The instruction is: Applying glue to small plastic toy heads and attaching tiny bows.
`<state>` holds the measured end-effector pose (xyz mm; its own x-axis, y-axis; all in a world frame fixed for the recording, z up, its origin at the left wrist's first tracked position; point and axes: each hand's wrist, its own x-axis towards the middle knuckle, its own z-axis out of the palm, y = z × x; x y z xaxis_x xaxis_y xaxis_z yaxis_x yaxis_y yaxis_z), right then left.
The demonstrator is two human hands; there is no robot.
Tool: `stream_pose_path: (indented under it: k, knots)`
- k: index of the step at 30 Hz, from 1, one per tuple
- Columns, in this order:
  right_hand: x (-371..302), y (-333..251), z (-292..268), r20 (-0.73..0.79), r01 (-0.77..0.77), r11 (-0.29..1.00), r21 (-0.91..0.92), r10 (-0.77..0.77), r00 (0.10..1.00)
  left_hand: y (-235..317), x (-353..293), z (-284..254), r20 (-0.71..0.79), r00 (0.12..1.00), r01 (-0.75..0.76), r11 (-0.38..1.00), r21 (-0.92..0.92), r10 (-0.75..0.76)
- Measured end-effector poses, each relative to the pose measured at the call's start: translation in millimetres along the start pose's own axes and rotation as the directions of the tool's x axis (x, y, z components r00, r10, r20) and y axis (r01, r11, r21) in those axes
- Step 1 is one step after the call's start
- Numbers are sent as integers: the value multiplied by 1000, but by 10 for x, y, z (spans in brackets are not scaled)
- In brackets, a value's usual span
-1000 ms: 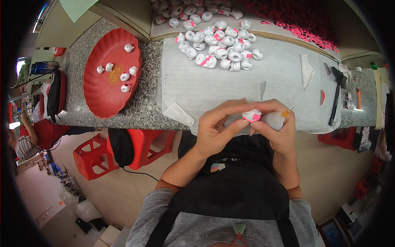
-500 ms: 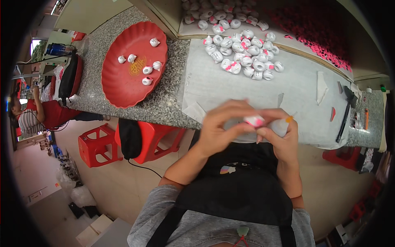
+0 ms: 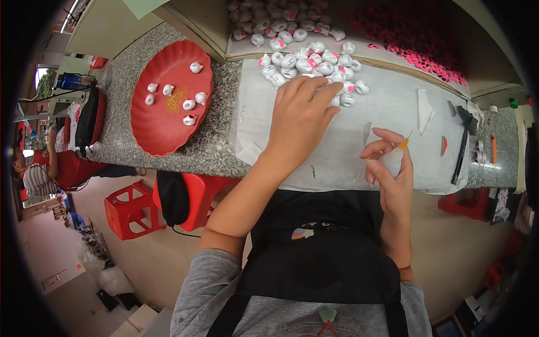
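Observation:
My left hand (image 3: 303,106) reaches over the near side of a pile of small white pieces with pink marks (image 3: 314,59). Its thumb stands apart from the fingers, nothing visible is gripped, and some fingertips blend into the pile. On the right, my right hand (image 3: 391,165) is closed around a small translucent squeeze bottle (image 3: 392,162). An orange needle tip (image 3: 404,144) points up from the bottle, above the white sheet (image 3: 337,146). At the left, several similar white pieces lie apart in a red scalloped dish (image 3: 147,132).
Behind the pile, a shelf bears more white pieces (image 3: 269,14) and many small pink parts (image 3: 432,62). A black long-handled tool (image 3: 462,146) and paper scraps (image 3: 425,112) lie to the right. Red stools (image 3: 132,210) stand below the counter. Another person (image 3: 62,165) is at far left.
My left hand has gone from beside the bottle to the pile; the white and pink piece it held is gone from it. One more piece lies in the red dish. The right hand keeps the bottle.

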<state>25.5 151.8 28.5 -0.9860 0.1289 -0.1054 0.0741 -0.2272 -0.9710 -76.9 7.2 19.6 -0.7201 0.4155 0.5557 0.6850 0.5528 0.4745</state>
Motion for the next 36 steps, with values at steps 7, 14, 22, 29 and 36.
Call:
stream_pose_path:
  k: [7,14,22,29,36]
  knots:
    - [-126,-31,-199,3,91,975,205,-94,996,-28,50,127,-27,999,42,999,-22,-43]
    - [-121,-147,-200,-152,163,985,54,-153,976,210,-208,-35,309,842,399,125,-908,-442]
    - [-130,-229,-112,-376,427,903,50,-379,846,344,-497,13,386,805,385,-98,-918,-451]
    - [-219,-205,27,-20,685,649,-330,-731,682,398,-554,-33,358,820,381,-41,-924,-446]
    - [-314,-134,99,-3,673,643,-366,-723,691,403,-582,-49,292,852,337,29,-941,-435]
